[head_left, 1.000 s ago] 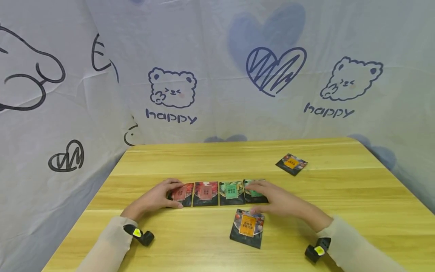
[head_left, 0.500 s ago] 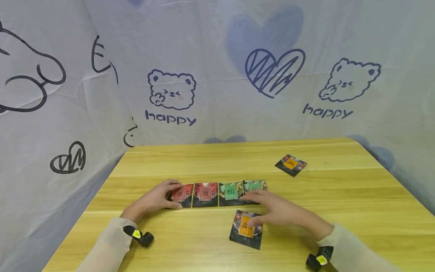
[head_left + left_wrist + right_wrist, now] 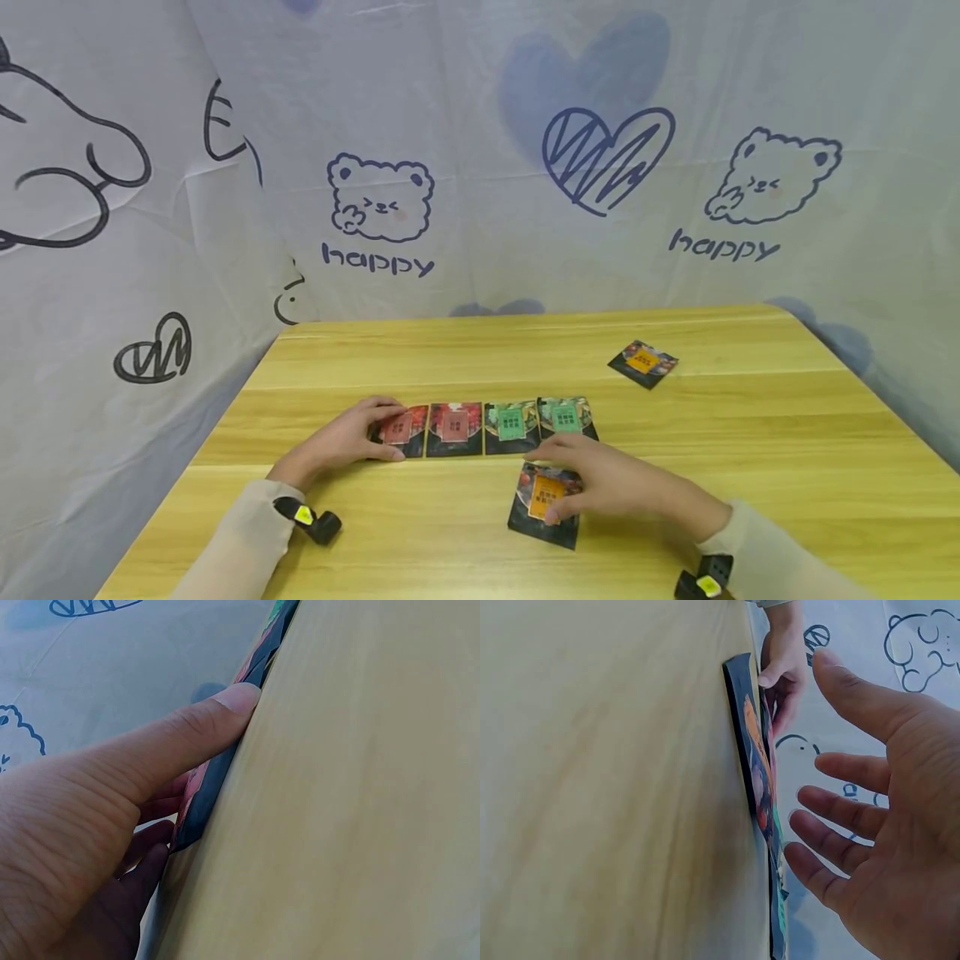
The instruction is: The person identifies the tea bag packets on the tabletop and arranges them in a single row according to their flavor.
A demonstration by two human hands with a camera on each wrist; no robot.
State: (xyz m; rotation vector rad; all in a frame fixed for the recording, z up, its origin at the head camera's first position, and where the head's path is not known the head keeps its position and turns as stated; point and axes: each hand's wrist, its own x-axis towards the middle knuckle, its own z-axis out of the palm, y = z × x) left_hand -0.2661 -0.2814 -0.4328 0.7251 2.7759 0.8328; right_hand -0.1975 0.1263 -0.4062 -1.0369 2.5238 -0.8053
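My left hand (image 3: 345, 433) rests at the left end of a row of flat food packets. Its straight thumb touches the lower edge of the first red-labelled packet (image 3: 402, 428), while its other fingers lie at that packet's far left side, partly hidden. A second red-labelled packet (image 3: 453, 429) follows, then two green-labelled packets (image 3: 512, 427) side by side. Nearer to me lies an orange-labelled packet (image 3: 542, 493), slightly turned. Over it hovers my right hand (image 3: 607, 479), thumb and fingers spread; the right wrist view shows nothing in its palm (image 3: 900, 847).
Another orange-labelled packet (image 3: 642, 361) lies turned at the back right of the wooden table (image 3: 420, 533). White cloth with bear and heart drawings (image 3: 480, 167) hangs behind and to the left. Each wrist wears a black strap with a camera (image 3: 322, 527).
My right hand has moved from the last green-labelled packet toward me, over the near orange-labelled packet, uncovering the green one. The left hand has stayed in place.
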